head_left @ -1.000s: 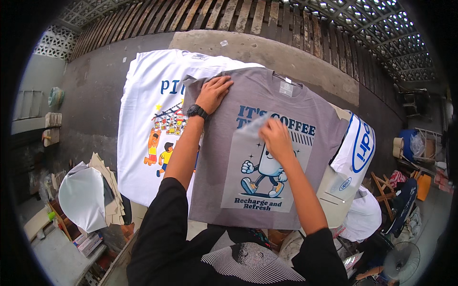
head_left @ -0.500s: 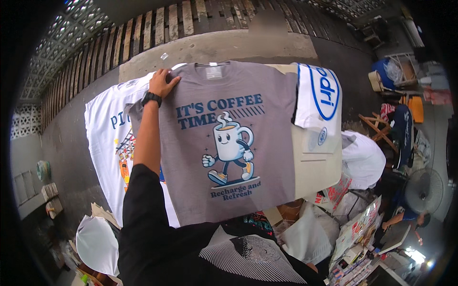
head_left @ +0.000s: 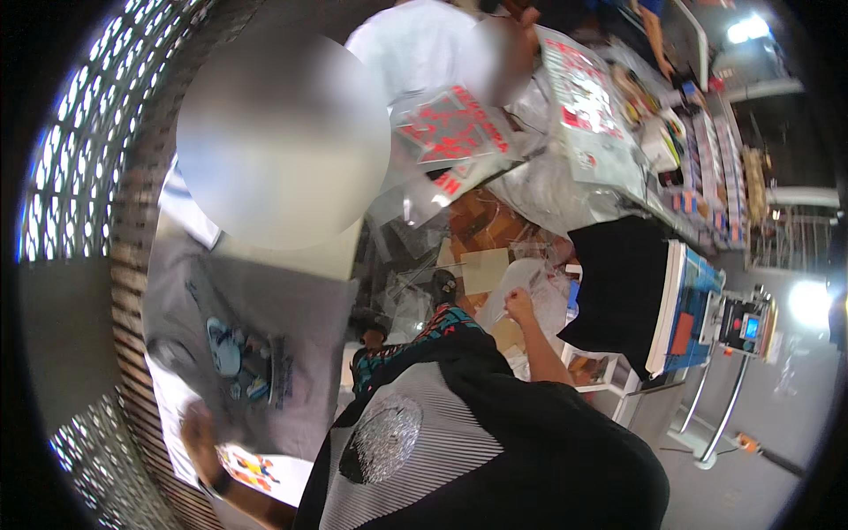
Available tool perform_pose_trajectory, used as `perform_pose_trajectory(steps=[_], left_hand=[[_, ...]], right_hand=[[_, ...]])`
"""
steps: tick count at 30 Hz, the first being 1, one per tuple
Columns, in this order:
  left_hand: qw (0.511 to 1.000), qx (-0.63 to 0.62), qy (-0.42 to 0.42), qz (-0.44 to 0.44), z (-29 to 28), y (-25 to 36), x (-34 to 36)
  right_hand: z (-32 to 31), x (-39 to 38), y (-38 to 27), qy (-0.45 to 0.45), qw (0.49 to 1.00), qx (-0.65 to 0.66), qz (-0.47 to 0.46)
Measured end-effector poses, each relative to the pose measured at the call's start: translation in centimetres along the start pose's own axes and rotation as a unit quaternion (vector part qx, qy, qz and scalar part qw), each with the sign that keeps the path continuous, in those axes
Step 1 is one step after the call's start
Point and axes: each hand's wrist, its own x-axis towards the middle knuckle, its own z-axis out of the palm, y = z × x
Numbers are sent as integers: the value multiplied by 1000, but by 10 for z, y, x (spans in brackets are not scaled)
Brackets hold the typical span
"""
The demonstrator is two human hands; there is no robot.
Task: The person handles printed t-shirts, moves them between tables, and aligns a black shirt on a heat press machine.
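Observation:
The grey T-shirt point(head_left: 305, 353) with a walking coffee-mug print lies on the table at the left. A white T-shirt point(head_left: 265, 466) with a colourful print shows from under its near edge. My left hand point(head_left: 201, 440), smeared by motion, is at the edge of the grey T-shirt over the white one; I cannot tell if it touches the cloth. My right hand point(head_left: 519, 306) hangs over the floor beside my body, fingers curled closed, with whatever they may hold hidden.
Clear plastic packages with red print point(head_left: 452, 128) lie beyond the table. A black cloth point(head_left: 618, 291) hangs over the platen of a heat press point(head_left: 740, 322) at the right. Cardboard point(head_left: 486, 269) and plastic litter the floor. Another person's arm point(head_left: 654, 40) shows at the far top.
My view has swung to the right, bringing the heat press and floor into sight. My left hand no longer rests beside the grey T-shirt's collar. My right hand has come into view.

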Motion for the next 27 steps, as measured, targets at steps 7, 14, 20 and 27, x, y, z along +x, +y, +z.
perform_pose_trajectory(steps=[7,14,20,27], left_hand=[[853,114,-438,260,160,248,-68],[613,114,-684,379,257,412,-78],[382,168,-760,499,252,482,-92],[351,79,-638,680,213,476,-65]], right_hand=[[-40,54,242,221,933,113,261],[-187,6,-101,-80,877,342,-328],[-292,-68,-224,-109,781,54,-613],[-226,-120,-236,-263,762,161,-569]])
